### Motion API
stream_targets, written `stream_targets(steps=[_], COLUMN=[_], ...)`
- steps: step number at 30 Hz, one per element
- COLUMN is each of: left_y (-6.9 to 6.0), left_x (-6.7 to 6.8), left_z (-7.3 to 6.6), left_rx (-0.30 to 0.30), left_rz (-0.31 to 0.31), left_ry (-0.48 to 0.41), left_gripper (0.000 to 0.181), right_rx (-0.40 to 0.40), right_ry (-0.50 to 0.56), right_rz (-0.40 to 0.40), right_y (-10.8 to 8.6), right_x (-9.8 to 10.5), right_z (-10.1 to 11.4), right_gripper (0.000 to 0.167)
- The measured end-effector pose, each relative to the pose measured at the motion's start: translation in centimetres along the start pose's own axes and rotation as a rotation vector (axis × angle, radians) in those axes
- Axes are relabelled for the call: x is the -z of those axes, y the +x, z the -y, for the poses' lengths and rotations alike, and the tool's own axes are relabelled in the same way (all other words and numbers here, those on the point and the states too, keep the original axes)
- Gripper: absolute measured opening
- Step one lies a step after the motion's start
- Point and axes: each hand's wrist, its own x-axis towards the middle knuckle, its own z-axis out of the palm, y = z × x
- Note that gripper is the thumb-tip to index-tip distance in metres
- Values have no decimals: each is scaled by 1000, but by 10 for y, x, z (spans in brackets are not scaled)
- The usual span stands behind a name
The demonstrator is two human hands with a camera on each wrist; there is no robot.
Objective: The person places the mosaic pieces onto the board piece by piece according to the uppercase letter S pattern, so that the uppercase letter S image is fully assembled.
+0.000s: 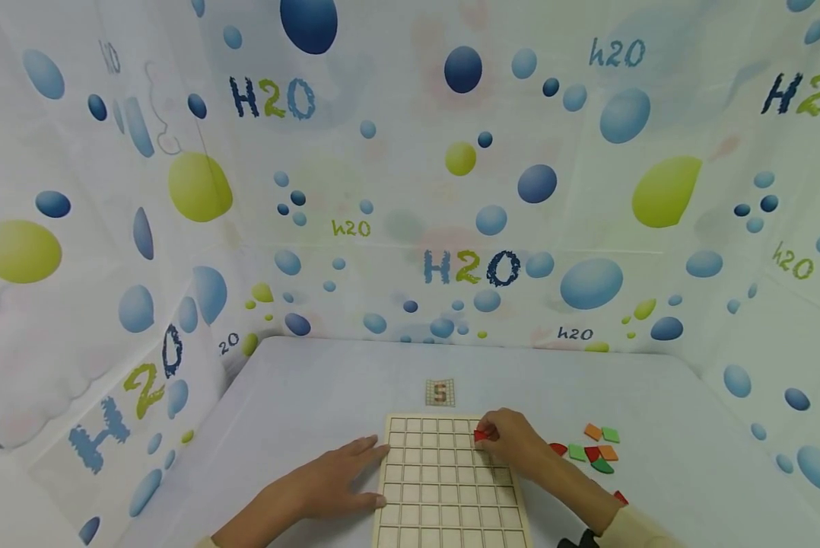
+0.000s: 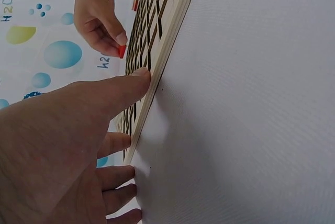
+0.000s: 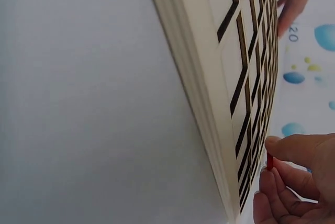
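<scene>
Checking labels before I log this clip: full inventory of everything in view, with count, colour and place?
table: 1, white, centre
backdrop: 1, white with blue and lime dots and H2O lettering, around the table
grid board: 1, pale wood, on table
patterned card: 1, beige and brown, beyond board
held piece: 1, red, at board's far right
orange pieces: 2, orange, right of board
green pieces: 3, green, right of board
loose red pieces: at least 3, red, right of board
dark object: 1, black, bottom edge, unclear
sleeves: 2, cream, bottom edge
left hand: 1, bare, touching board's left edge
right hand: 1, bare, pinching held piece
</scene>
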Motion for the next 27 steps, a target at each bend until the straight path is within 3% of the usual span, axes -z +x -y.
stream_targets(steps=[12, 27], left_y=[1, 1], left_x=[0, 1], left_z=[1, -1], left_rx=[-3, 7], left_rz=[10, 15], left_ry=[-15, -4], left_gripper=[84, 83], right_rx=[47, 75], right_ry=[54, -13], right_rz=[73, 33], right_y=[3, 8], right_x=[-10, -15], right_z=[11, 18], right_gripper=[11, 13])
